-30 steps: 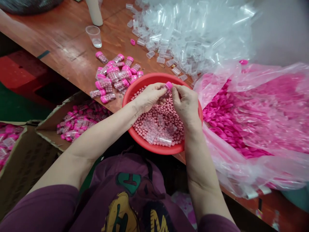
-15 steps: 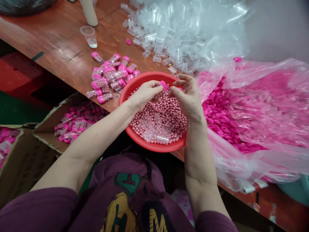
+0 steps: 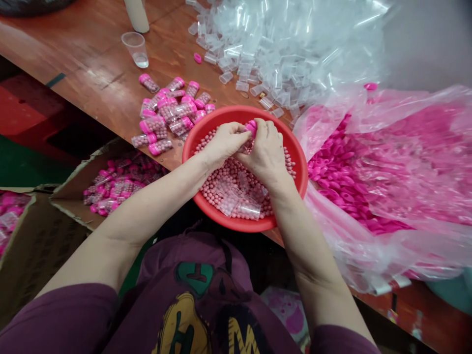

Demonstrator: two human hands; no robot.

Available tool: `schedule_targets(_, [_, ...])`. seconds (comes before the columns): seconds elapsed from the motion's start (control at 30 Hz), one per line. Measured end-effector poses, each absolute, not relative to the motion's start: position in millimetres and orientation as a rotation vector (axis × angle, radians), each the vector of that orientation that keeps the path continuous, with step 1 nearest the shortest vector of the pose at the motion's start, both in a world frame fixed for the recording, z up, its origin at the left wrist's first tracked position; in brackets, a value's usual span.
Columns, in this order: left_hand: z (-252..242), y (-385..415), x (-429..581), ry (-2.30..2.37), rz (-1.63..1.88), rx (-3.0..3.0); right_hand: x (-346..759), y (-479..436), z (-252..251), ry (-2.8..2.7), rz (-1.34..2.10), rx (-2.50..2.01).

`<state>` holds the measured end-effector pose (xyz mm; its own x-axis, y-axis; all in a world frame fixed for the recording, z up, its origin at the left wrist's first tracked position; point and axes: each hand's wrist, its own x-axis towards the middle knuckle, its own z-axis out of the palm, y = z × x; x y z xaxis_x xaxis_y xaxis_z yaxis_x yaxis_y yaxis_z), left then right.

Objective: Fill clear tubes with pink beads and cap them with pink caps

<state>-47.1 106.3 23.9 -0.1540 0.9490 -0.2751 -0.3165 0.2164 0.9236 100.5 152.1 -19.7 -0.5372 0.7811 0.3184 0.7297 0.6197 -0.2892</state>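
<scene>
Above a red plastic basin (image 3: 302,172), my left hand (image 3: 224,142) is closed round a small clear tube, mostly hidden by the fingers. A bright pink cap (image 3: 251,127) sits at the tube's top. My right hand (image 3: 268,150) is closed against that cap, fingers over its right side and thumb near the left hand. Pink beads (image 3: 228,172) fill the basin below. Several clear tubes (image 3: 248,210) lie on the beads at the near side. Left of the basin, capped tubes of beads (image 3: 173,110) are heaped on the table.
Empty clear tubes (image 3: 258,59) spread across the back of the table (image 3: 92,49). A pink plastic bag (image 3: 405,162) with loose caps (image 3: 339,182) lies on the right. Back left stands a clear cup (image 3: 135,49). A cardboard box (image 3: 70,196) of filled tubes sits below left.
My right hand has moved left from beside the cap and closed on it. The left hand stays over the basin with the tube. The view has shifted slightly.
</scene>
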Motion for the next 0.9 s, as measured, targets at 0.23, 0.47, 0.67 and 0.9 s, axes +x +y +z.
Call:
schedule_targets(0.23, [22, 106, -45, 1.225, 1.295, 0.685, 97, 155, -29, -2.383, 0.152, -1.193])
schedule_targets(0.47, [6, 115, -46, 1.379, 1.351, 0.884, 93, 155, -40, -2.375, 0.144, -1.21])
schedule_targets(0.67, [10, 112, -45, 1.328, 1.322, 0.784, 94, 156, -38, -2.368, 0.102, -1.18])
schedule_targets(0.9, [10, 110, -45, 1.276, 1.31, 0.717, 94, 159, -31, -2.411, 0.122, -1.15])
